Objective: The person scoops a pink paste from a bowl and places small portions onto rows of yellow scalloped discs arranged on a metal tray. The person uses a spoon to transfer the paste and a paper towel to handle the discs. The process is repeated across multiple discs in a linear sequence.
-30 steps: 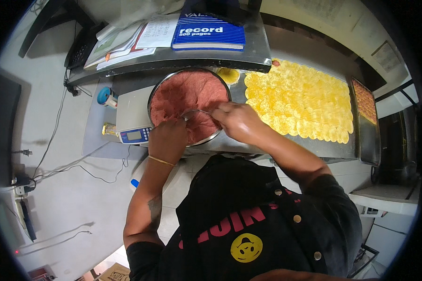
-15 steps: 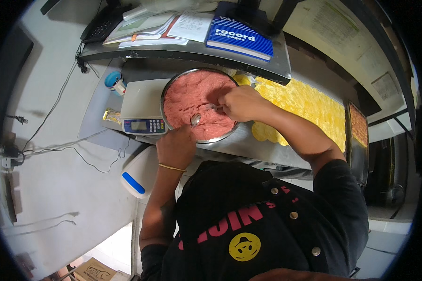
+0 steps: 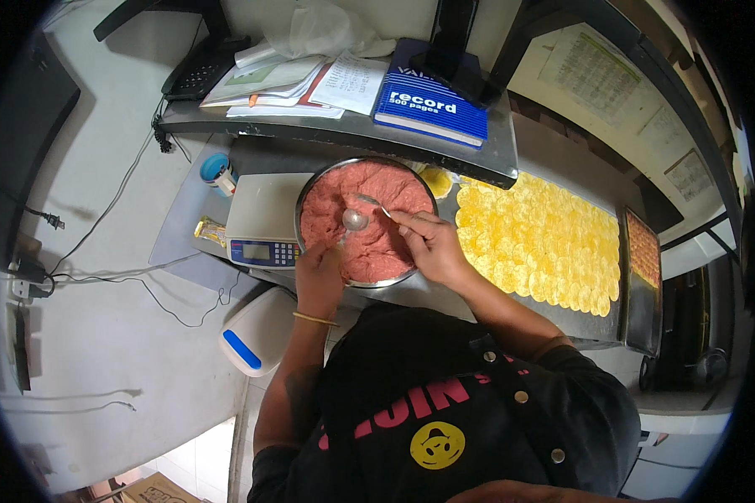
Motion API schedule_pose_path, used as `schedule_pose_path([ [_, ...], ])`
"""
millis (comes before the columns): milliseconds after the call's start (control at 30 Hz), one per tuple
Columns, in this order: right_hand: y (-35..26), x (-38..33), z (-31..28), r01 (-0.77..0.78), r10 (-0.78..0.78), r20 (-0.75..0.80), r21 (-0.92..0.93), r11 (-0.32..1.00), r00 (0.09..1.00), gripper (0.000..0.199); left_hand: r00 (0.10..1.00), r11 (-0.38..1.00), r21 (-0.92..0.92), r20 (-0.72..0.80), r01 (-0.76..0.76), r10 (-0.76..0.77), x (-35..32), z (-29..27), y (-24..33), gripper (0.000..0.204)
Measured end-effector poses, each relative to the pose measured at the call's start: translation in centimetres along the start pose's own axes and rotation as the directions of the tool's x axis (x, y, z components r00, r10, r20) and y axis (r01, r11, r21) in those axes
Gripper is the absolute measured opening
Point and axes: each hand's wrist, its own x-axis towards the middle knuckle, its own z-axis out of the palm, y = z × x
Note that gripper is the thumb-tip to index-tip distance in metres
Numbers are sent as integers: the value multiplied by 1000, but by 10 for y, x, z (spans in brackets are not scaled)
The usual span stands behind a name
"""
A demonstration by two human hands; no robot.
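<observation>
Spoon over pink mix, bowl being steadied

R hand [image 3: 432,247] fingers pinching spoon [image 3: 362,215] above pink paste in steel bowl [image 3: 366,220] w/ L hand [image 3: 319,281] curled, bracing near rim; bowl sitting beside scale [image 3: 264,222] on bench [image 3: 184,226].

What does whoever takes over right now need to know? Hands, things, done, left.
Right hand: holds a spoon over the bowl of pink paste; the spoon's bowl looks empty.
Left hand: at the bowl's near rim, steadying it; whether it holds anything cannot be told.
Things: the bowl sits by the scale. To its right lies a tray covered with yellow rounds, and beyond that a second tray of reddish pieces.
Done: the yellow rounds are laid out in rows.
Left: the bowl is almost full, and no paste shows on the yellow rounds.
</observation>
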Motion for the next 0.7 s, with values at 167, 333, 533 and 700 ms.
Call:
schedule_pose_path([
  [167, 25, -11, 11, 181, -196, -87, -156, 971, 977, 43, 769, 295, -768, 368, 568, -522, 21, -6, 37, 14],
  [333, 29, -11, 7, 200, -214, -115, -124, 972, 970, 49, 825, 556, -639, 240, 531, -512, 13, 9, 19, 13],
  [533, 11, -19, 14, 208, -206, 28, -167, 964, 978, 53, 948, 808, -517, 21, 283, -318, 18, 25, 3, 16],
  [700, 28, -17, 11, 241, -243, 10, -189, 952, 970, 51, 839, 559, -650, 251, 515, -482, 18, 6, 21, 9],
])
